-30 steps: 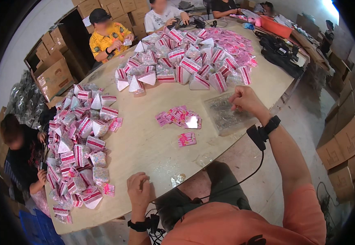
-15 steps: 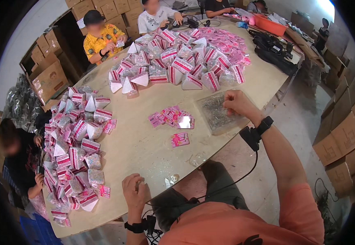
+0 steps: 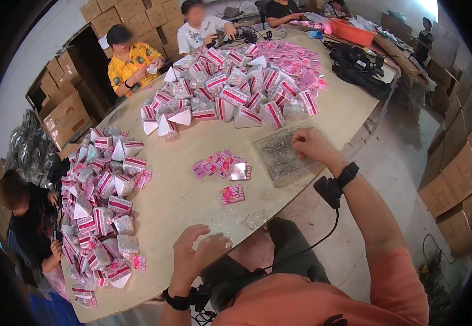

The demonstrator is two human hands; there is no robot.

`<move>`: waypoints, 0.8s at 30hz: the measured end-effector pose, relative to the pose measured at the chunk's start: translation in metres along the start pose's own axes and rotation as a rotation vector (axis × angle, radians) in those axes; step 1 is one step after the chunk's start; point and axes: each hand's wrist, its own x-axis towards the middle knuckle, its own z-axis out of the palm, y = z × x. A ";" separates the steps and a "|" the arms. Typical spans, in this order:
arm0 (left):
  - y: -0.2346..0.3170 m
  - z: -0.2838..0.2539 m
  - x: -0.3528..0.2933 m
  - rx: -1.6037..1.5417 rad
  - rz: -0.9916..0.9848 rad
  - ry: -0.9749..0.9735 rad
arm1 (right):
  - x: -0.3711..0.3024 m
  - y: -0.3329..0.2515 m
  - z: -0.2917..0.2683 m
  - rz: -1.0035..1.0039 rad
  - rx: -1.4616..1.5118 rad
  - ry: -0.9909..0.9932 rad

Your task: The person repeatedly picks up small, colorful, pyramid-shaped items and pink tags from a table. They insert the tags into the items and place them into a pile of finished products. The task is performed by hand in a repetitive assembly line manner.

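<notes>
My right hand [image 3: 313, 148] is over a shallow clear tray [image 3: 289, 182], its fingertips pinched together. Whatever may be between them is too small to make out. Many thin silvery metal pieces [image 3: 276, 155] lie loose in the tray. My left hand [image 3: 195, 252] is above the table's near edge, thumb and fingers apart, with its fingers partly smeared by motion; I see nothing in it. Left of the tray lies a loose pile of pink printed cards [image 3: 212, 165] with a shiny silvery card [image 3: 239, 171] on it. Closer to me rest more pink cards [image 3: 232, 194].
Clear bags with pink-and-white headers form a heap [image 3: 102, 206] at the left and another [image 3: 219, 89] at the back, beside flat pink packets [image 3: 293, 60]. Black bags [image 3: 361, 65] lie at the far right. Co-workers sit around the table. A cable [image 3: 323, 236] hangs from my right wrist device.
My left hand has risen from the table edge and moved slightly right, its curled fingers spreading apart. My right hand stays over the tray, still pinched. The whole view has shifted slightly.
</notes>
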 end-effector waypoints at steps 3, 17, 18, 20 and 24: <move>0.005 0.005 0.008 -0.018 0.007 -0.065 | -0.003 -0.003 -0.004 0.038 0.076 0.005; 0.028 0.021 0.022 -0.081 -0.012 -0.184 | -0.008 -0.005 -0.011 0.055 0.200 0.038; 0.028 0.023 0.023 -0.092 -0.008 -0.189 | -0.009 -0.004 -0.012 0.055 0.210 0.040; 0.028 0.025 0.024 -0.104 0.000 -0.206 | -0.010 -0.004 -0.012 0.057 0.229 0.041; 0.030 0.029 0.024 -0.113 -0.015 -0.232 | -0.013 -0.007 -0.015 0.097 0.297 0.041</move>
